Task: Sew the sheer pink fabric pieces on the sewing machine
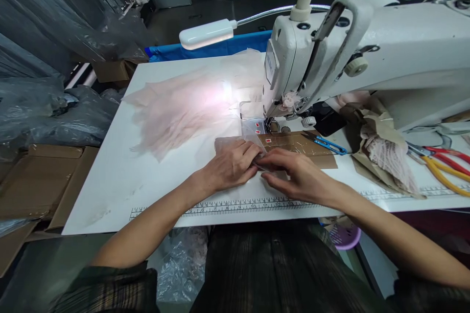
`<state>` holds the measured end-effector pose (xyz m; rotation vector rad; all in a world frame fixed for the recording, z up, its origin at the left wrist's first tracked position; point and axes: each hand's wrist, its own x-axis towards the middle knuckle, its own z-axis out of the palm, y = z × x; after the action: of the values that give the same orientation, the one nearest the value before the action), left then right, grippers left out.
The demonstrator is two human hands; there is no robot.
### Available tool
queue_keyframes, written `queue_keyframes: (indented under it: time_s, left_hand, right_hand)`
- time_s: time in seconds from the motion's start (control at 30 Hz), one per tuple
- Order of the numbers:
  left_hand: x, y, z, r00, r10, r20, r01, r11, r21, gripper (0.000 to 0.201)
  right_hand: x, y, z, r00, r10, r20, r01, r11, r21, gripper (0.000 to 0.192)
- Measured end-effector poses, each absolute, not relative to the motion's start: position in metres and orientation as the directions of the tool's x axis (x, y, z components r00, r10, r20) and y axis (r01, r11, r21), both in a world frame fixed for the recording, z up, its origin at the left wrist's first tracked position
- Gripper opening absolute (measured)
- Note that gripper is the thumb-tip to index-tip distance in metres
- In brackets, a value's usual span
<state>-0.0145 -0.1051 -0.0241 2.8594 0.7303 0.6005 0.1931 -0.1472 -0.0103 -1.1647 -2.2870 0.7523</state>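
Both my hands meet at the front of a white sewing machine [284, 58], just short of its needle and presser foot. Sheer pale pink fabric [172, 107] spreads over the table to the left and runs toward the needle area. My left hand [237, 161] pinches an edge of this thin fabric, its fingers curled over brown taped cardboard [293, 144]. Close beside it, my right hand [290, 171] grips the same edge between thumb and fingers. The fingertips nearly touch, and the exact fold between them is partly hidden.
Blue thread snips [325, 143] lie on the cardboard. Red- and yellow-handled scissors [446, 164] and bundled lace [389, 156] are at the right. A lamp [207, 34] hangs over the white table [110, 181], which has a printed ruler. Cardboard boxes [40, 181] stand left.
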Motion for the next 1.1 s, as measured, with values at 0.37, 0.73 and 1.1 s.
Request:
queue_keyframes:
  time_s: [0.37, 0.73, 1.1]
  left_hand:
    - [-0.013, -0.102, -0.027, 0.838, 0.353, 0.415, 0.348, -0.933, 0.092, 0.017]
    - [-0.023, -0.092, -0.022, 0.778, 0.486, 0.397, 0.403, -0.872, 0.278, 0.014]
    - [-0.020, -0.089, -0.027, 0.822, 0.459, 0.336, 0.407, -0.888, 0.217, 0.016]
  right_hand:
    - [0.205, -0.101, -0.019, -0.644, 0.741, 0.189, 0.609, 0.646, -0.460, 0.032]
    - [0.221, -0.109, -0.045, -0.566, 0.751, 0.339, 0.609, 0.658, -0.442, 0.043]
    - [0.213, -0.110, -0.044, -0.576, 0.769, 0.278, 0.705, 0.639, -0.307, 0.041]
